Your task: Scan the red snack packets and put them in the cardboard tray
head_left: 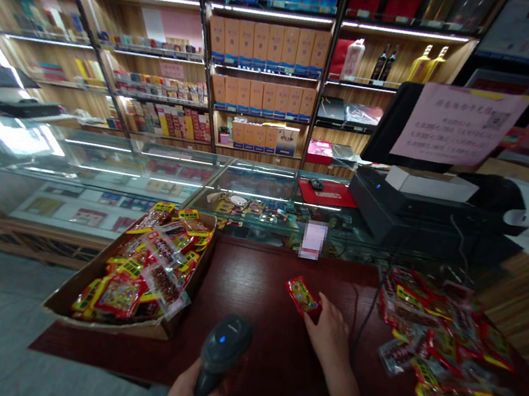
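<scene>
Cardbd box heaped w/ red-yellow snack pkts

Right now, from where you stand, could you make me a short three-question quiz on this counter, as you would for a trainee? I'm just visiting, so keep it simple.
1. Multiple choice: on which side of the picture is the cardboard box full of packets?
A) Left
B) Right
C) Top

2. True or false: the right hand is touching nothing.

3. Fill in the blank: the left hand grips a dark handheld ____ that shows a small blue light.

Key:
1. A.
2. False; its thumb and fingers hold a small red packet by one end.
3. scanner.
</scene>
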### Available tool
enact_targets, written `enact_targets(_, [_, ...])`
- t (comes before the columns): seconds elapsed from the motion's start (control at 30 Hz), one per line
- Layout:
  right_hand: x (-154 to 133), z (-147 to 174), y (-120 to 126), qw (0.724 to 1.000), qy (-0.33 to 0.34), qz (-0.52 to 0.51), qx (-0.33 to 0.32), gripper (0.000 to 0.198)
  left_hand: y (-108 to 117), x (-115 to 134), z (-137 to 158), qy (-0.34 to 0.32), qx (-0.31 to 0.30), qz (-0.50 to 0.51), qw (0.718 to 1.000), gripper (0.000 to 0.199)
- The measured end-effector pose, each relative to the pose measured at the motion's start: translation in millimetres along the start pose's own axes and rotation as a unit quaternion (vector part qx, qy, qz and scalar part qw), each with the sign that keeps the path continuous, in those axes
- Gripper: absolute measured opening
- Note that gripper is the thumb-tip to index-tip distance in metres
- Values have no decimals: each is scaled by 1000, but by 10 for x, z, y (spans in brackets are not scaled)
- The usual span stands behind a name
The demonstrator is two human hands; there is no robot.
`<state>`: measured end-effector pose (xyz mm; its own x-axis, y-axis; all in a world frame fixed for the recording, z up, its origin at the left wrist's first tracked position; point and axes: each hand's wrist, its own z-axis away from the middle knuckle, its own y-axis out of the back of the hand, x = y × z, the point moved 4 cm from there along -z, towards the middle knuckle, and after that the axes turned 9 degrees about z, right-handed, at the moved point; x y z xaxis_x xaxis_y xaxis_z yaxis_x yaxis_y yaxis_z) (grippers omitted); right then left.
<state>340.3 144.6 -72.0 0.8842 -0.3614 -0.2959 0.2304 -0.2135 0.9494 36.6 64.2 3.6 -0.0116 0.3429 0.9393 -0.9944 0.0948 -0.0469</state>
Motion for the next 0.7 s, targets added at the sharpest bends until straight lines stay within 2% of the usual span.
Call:
enact_targets(0.1, [42, -116, 18, 998, 3, -63, -13, 61, -29, -1, 4, -3, -8, 4, 1000, 39])
enact_targets(0.17, [3, -160, -1, 989, 15, -143, -32, 46, -50, -25, 3, -4, -17, 1, 1000, 38])
enact_targets(0.23, [-62, -151, -45, 963, -10, -262, -71, 28, -62, -57, 1, -7, -22, -3, 1000, 38])
enact_targets(0.27, [-100, -121, -76, 935, -43, -337, -96, 23, -63, -72, -1, -9, -23, -5, 1000, 38])
enact_targets(0.3, [-149, -74, -109, 895, -82, -421, -124, 23, -61, -82, -3, -12, -23, -7, 1000, 39])
enact_targets(0.37, [-290, 54, -159, 778, -149, -585, -174, 25, -54, -91, -9, -16, -22, -12, 1000, 39])
enact_targets(0.43, [-464, 180, -161, 661, -172, -703, -198, 27, -44, -82, -20, -21, -23, -20, 999, 38])
enact_targets(0.5, [-621, 273, -145, 579, -173, -772, -195, 34, -42, -66, -38, -22, -29, -28, 999, 37])
enact_targets(0.57, [-741, 335, -150, 533, -177, -808, -176, 42, -49, -54, -65, -21, -39, -37, 998, 36])
enact_targets(0.7, [-911, 401, -230, 494, -170, -840, -149, 41, -67, -39, -115, -31, -55, -41, 997, 37])
